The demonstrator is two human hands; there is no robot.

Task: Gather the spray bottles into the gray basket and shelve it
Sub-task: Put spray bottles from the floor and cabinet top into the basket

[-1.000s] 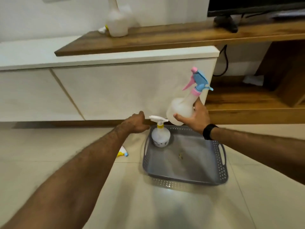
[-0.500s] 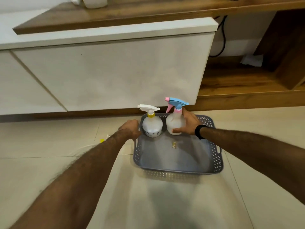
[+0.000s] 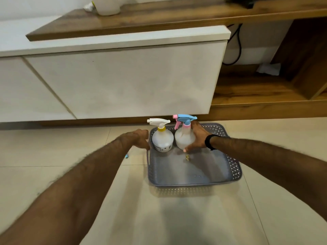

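The pink-and-blue spray bottle (image 3: 184,137) is standing upright in the far part of the gray basket (image 3: 192,184), just beside the yellow-collared spray bottle (image 3: 162,138), which is also upright in the far left corner. The right hand (image 3: 198,138) is wrapping the pink-and-blue bottle's body, thumb low at the front, fingers behind. The left hand (image 3: 139,140) is sitting half-curled at the basket's left rim; whether it is gripping the rim cannot be told.

Judgement on handling: both bottles are looking like thin translucent plastic, light and fairly stiff, with smooth round bellies that could slip; contents cannot be read. The narrow neck under each trigger head is offering the surest hold. Being tall on small bases, they are likely to topple if the basket tilts.

The basket is resting on the tiled floor, shallow, with perforated walls and side handle slots; lifting by both handles, kept level, is advisable. Besides the two bottles, a small yellowish scrap (image 3: 187,157) is lying on its bottom.

Outward: a small blue object (image 3: 126,156) is lying on the floor beside the left forearm, and a pale bottle (image 3: 108,6) is standing on the wooden worktop (image 3: 159,18). The open wooden shelf (image 3: 247,91) is lying to the right.
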